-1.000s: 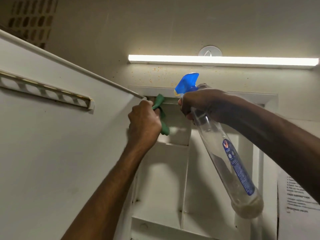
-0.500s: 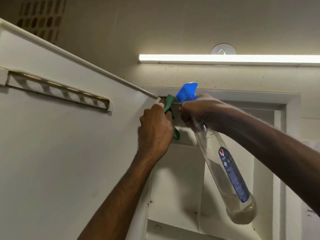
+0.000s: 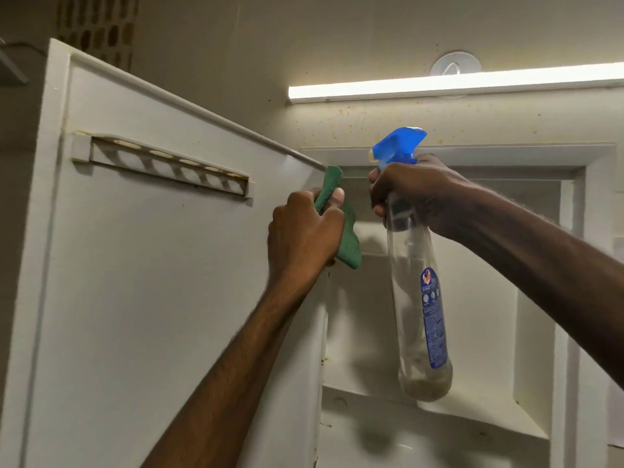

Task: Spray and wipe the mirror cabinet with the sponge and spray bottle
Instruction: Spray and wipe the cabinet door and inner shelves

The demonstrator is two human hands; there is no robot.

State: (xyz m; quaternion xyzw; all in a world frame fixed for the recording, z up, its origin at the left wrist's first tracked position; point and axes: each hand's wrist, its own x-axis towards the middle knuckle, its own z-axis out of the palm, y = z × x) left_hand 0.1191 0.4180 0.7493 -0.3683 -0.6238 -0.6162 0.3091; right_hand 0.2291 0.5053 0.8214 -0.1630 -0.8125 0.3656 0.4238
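Bottle (image 3: 418, 298) hanging near-upright before open cabinet (image 3: 472, 298), blue nozzle (image 3: 398, 143) up, pointing left. Gripped at neck by right hand (image 3: 415, 194), fingers curled round, arm reaching up-left from lower right. Green sponge (image 3: 341, 224) long axis roughly vertical, clenched in left hand (image 3: 304, 234) at door (image 3: 152, 282) hinge edge, forearm raised steeply.

speckled beige wall (image 3: 371, 35), lit tube light (image 3: 456, 83) (round fitting (image 3: 455, 64) behind), perforated vent block (image 3: 98, 28) upper left
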